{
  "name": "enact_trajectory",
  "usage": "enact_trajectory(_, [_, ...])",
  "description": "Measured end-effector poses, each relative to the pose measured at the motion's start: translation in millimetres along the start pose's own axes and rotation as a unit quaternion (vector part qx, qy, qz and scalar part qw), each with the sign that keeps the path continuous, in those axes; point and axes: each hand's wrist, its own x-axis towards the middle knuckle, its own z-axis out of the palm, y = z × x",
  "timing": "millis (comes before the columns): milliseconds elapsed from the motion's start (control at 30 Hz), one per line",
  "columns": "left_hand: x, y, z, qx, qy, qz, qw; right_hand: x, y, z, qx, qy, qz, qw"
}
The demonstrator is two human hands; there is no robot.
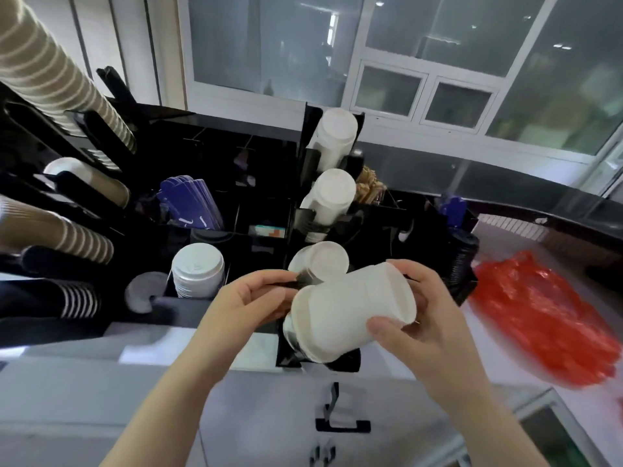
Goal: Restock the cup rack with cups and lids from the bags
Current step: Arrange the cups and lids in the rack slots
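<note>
The right hand (pixel 418 335) grips a short stack of white cups (pixel 354 315) near its open rim end, thumb across the wall. The left hand (pixel 249 298) pinches a black rack tab (pixel 290 281) just beside the stack's base. The stack lies tilted, base toward the lowest slot of the cup rack (pixel 465 281), directly ahead of both hands. Align the stack's axis with the slot before pushing; avoid squeezing the walls, which likely deform. A red bag (pixel 539 325) lies right of the right hand on the counter (pixel 505 241).
</note>
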Motion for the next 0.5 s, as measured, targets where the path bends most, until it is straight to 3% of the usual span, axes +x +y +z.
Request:
enact_trajectory(200, [-17, -1, -14, 0.052, 0.098, -0.012, 0.994, -3, 14, 20, -0.171, -0.016, -0.011, 0.985])
enact_trajectory(400, [-21, 0, -24, 0.058, 0.122, -0.016, 0.991, 5, 51, 44, -0.277, -0.073, -0.054, 0.957])
enact_trajectory(500, [-19, -1, -27, 0.058, 0.126, -0.02, 0.99, 6, 67, 54, -0.337, -0.09, -0.024, 0.937])
